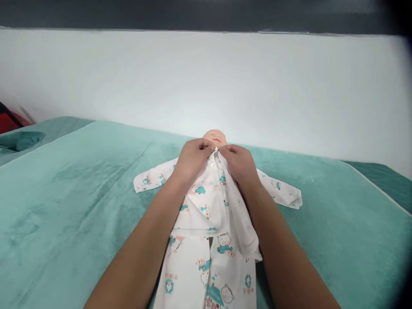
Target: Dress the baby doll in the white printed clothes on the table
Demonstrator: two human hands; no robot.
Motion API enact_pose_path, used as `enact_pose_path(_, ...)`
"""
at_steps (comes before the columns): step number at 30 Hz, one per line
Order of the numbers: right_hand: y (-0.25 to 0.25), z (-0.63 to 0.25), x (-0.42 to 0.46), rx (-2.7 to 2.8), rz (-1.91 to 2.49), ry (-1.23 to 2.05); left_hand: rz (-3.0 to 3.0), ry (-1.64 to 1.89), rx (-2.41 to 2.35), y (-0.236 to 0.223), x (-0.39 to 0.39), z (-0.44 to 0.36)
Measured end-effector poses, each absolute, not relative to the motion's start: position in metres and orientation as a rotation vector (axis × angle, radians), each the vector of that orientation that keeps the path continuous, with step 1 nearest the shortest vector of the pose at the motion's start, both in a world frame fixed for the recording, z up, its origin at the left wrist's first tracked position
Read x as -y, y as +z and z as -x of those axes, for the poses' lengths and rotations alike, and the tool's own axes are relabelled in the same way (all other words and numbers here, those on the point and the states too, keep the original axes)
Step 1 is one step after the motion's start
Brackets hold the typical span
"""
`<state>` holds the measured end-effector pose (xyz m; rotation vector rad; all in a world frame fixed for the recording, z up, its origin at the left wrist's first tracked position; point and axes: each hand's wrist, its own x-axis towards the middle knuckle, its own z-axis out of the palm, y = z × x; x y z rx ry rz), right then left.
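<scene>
A baby doll (214, 135) lies on its back, dressed in a white printed baby shirt (199, 204) and matching trousers (186, 270). The shirt's front hangs apart below the collar, and its right-hand flap (243, 223) is folded loosely outward. At the neck, my left hand (196, 154) pinches one side of the collar. My right hand (237, 161) pinches the other side, close to the left fingertips. A button (213, 165) shows just below the fingers. Both sleeves stretch out sideways on the bed. The doll's own hands are not visible.
A teal plush cover (80, 223) spreads under the doll. Behind it stands a white wall (206, 86) with a dark band (206, 17) above. A red and black object (9, 120) is at the far left edge.
</scene>
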<state>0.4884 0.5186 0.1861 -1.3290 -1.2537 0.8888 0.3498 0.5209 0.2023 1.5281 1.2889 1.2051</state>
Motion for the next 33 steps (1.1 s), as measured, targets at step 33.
enact_pose_path(33, 0.191, -0.492, -0.507, 1.693, 1.289, 0.721, -1.408, 1.208, -1.243, 0.198, -0.52, -0.35)
